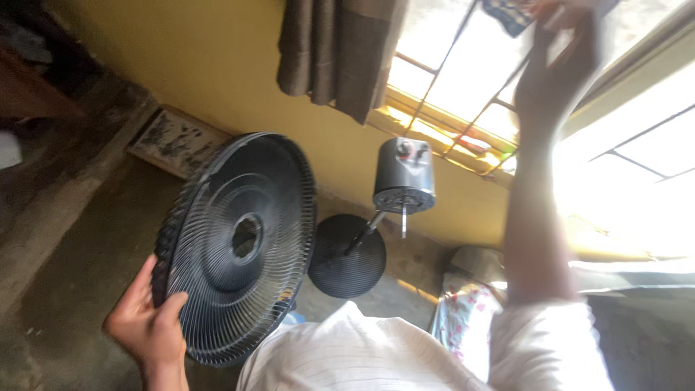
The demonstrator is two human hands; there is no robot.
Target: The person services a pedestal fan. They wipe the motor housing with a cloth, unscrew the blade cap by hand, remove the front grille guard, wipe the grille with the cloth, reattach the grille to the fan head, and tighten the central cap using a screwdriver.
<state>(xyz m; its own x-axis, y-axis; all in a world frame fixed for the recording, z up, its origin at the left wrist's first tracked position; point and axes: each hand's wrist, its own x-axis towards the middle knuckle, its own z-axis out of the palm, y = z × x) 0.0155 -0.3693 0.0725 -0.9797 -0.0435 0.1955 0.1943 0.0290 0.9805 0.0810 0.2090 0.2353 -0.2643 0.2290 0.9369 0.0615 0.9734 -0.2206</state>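
My left hand (148, 326) grips the near rim of the black fan guard (239, 242), fingers curled over its edge, holding it upright at the left. My right hand (561, 18) is raised far up by the window (463, 80); it's blurred, so I cannot tell its grip. The fan motor (403, 176) on its stand (347, 264) waits behind. Best to keep the guard steady, its centre hole facing the motor.

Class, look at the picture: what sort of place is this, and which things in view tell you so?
Probably a room in a home: a yellow wall, a curtain at a barred window and a flowered cloth.
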